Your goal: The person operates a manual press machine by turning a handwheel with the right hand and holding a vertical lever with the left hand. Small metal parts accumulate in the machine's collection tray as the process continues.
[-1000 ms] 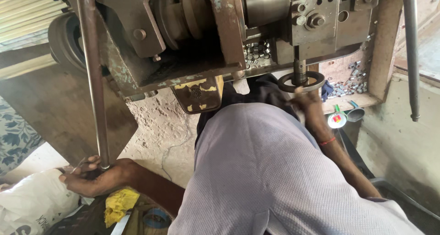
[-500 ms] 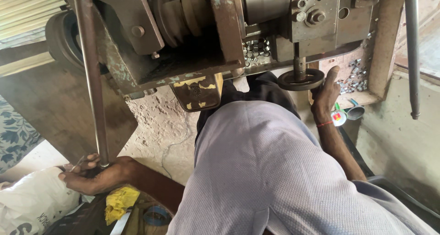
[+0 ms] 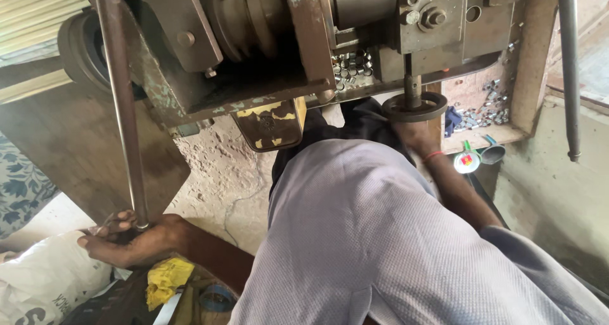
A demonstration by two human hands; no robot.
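Right hand (image 3: 415, 136) has slipped beneath the dark metal ring (image 3: 413, 107) on the machine's vertical spindle (image 3: 412, 84); its grip is hidden. Left hand (image 3: 130, 241) closes round the long steel lever (image 3: 124, 109)'s lower end. Seating the ring seems underway; pulling the lever likely needs fingers clear.

Left hand (image 3: 130, 242) curled low; right hand (image 3: 415, 135) raised, fingers hidden.

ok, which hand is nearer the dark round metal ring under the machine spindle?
Right. The right hand sits directly beneath the dark round metal ring, apparently touching it. The left hand is far off, low beside the long steel rod.
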